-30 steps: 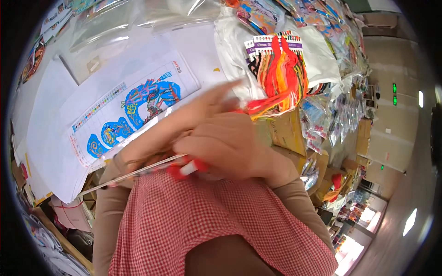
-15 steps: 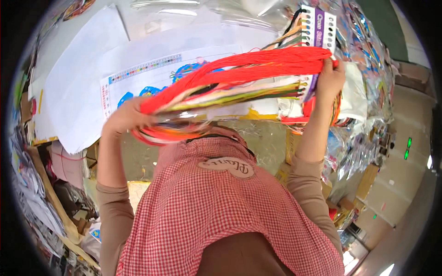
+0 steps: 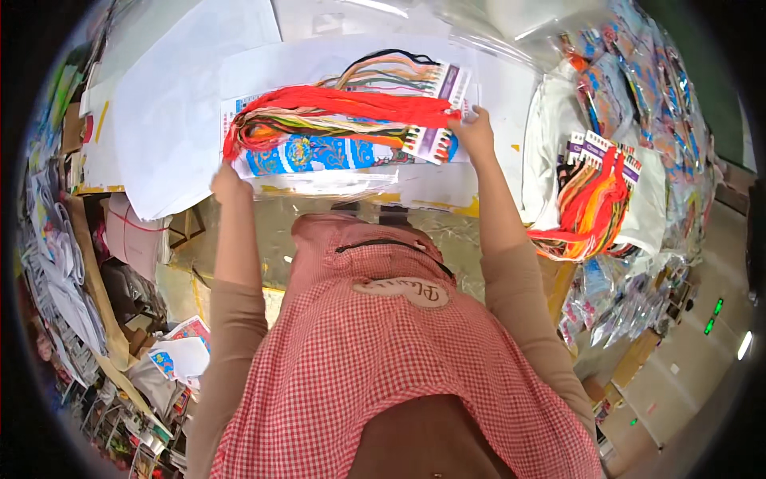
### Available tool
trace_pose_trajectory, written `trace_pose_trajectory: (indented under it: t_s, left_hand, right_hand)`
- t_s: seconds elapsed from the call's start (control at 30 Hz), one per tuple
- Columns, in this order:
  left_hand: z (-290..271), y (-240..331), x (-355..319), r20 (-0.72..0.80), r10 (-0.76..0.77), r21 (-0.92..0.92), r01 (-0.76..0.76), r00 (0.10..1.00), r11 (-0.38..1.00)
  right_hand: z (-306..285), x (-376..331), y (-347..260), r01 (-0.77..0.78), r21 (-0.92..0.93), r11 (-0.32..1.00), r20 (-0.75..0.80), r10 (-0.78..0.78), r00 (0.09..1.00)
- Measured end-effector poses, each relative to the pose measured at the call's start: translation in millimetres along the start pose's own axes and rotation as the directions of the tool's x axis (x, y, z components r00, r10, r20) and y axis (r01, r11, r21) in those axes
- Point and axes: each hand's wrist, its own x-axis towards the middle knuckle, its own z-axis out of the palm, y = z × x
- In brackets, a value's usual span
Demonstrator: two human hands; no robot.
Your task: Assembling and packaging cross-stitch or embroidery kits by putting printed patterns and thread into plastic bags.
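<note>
**Red threads (image 3: pixel 343 104) come down**

I see them now over the blue picture sheet (image 3: pixel 343 153) on the desk (image 3: pixel 504 120), hiding part of it. My left grip (image 3: pixel 231 184) pinches their left end; I can't tell whether my right grip (image 3: pixel 477 137) pinches.

Pinkish bundle (image 3: pixel 128 238) left — green lights (image 3: pixel 719 306) right
</note>
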Motion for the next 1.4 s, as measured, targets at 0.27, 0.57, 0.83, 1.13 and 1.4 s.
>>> trace_pose_trajectory:
  t_s: [0.27, 0.57, 0.83, 1.13, 1.4]
  left_hand:
    - [30.0, -14.0, -100.2, 0.427, -0.359, -0.1, 0.438, 0.83, 0.894]
    - [-24.4, -32.8, -158.6, 0.63, 0.279, 0.64, -0.688, 0.724, 0.342]
    - [-16.1, -67.9, -163.7, 0.981, 0.168, 0.158, -0.912, 0.1, -0.38]
    - [-20.3, -58.6, -149.9, 0.986, 0.138, 0.1, -0.995, 0.096, -0.021]
    - [-17.7, -48.3, -123.4, 0.936, 0.261, 0.098, -0.885, 0.238, 0.456]
  right_hand:
    - [25.2, -108.5, 1.8, -0.529, 0.059, 0.846, 0.789, 0.285, 0.544]
    - [59.9, -113.1, 6.3, -0.486, 0.287, 0.825, 0.465, 0.324, 0.824]
    - [75.9, -137.8, 4.5, 0.458, -0.361, 0.812, 0.353, -0.336, 0.873]
    - [84.6, -140.3, -9.3, 0.748, -0.505, 0.43, 0.632, -0.406, 0.66]
    - [86.7, -133.6, 20.7, 0.661, -0.643, 0.387, 0.572, -0.332, 0.75]
